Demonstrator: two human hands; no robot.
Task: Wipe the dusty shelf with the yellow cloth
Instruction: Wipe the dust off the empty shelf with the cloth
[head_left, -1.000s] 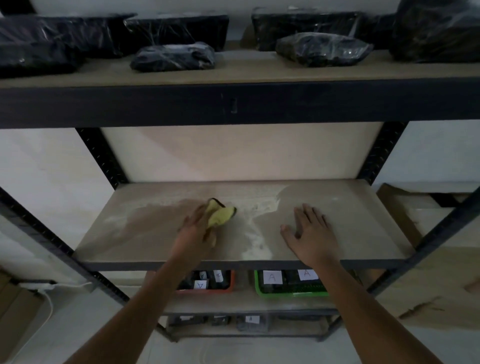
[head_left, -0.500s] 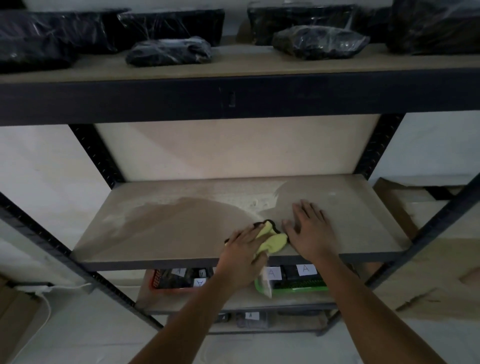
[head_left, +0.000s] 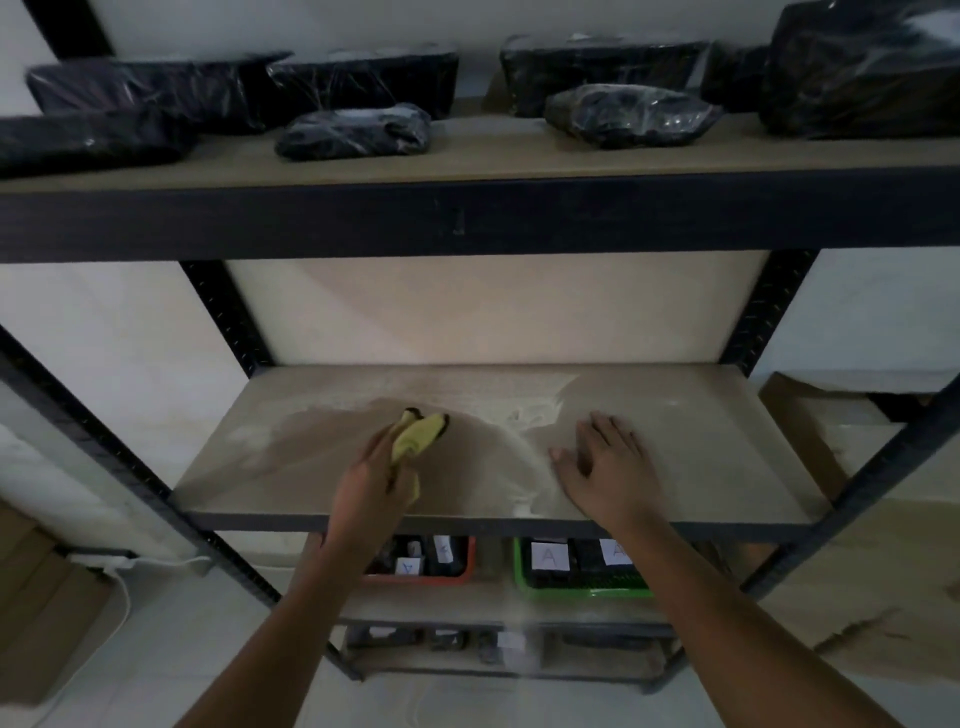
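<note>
1. The left hand (head_left: 371, 480) grips the yellow cloth (head_left: 417, 435), pressing it on the dusty shelf (head_left: 701, 447); cloth tips poke out beyond the fingers.
2. Right of that grip lies pale dust (head_left: 524, 415).
3. Further right, the right hand (head_left: 610, 467) rests flat, fingers straight, on the shelf.

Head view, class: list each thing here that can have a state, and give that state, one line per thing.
Dusty wooden shelf board: partly wiped, pale dust left along the back and middle.
Yellow cloth: bunched, pressed on the board.
Left hand: grips the cloth.
Right hand: flat on the board, fingers straight.
Orange plastic basket: filled, lower shelf.
Green plastic basket: filled, lower shelf.
Black plastic-wrapped bundles: wrapped, top shelf.
</note>
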